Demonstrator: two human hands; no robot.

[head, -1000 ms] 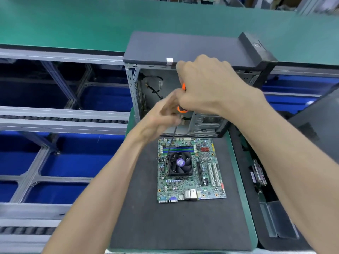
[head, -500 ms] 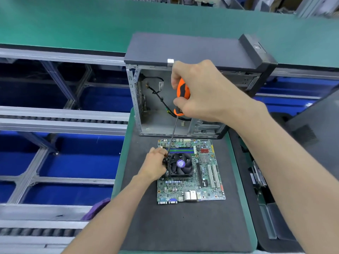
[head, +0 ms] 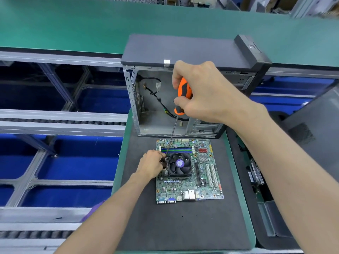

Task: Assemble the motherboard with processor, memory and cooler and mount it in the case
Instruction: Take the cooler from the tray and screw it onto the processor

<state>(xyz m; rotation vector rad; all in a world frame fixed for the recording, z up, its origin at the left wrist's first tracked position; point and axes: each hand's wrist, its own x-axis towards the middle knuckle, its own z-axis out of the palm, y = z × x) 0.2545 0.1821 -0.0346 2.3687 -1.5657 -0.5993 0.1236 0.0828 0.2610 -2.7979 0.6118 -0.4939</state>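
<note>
off to my left runs a roller conveyor with grey metal rails over blue bins. my left hand sits low at the near-left corner of the cooler, fingers curled in around the spot where the screwdriver tip lands; whether they pinch a screw or only steady the tip, i cannot tell, since the fingertips are hidden behind my knuckles. the motherboard lies flat on the dark foam mat, just in front of the case and not in it. the cooler, a black fan with a purple hub label, sits on the board's upper left part, and blue memory slots run just behind it. the screwdriver slants from upper right down to lower left, its thin shaft reaching the fan's left corner beside my left hand. my right hand is wrapped tight around the orange and black handle, thumb and fingers closed on it, held up in front of the open computer case. the case stands behind the board with its side off, black cables hanging inside. to the far right lies a dark side panel.
</note>
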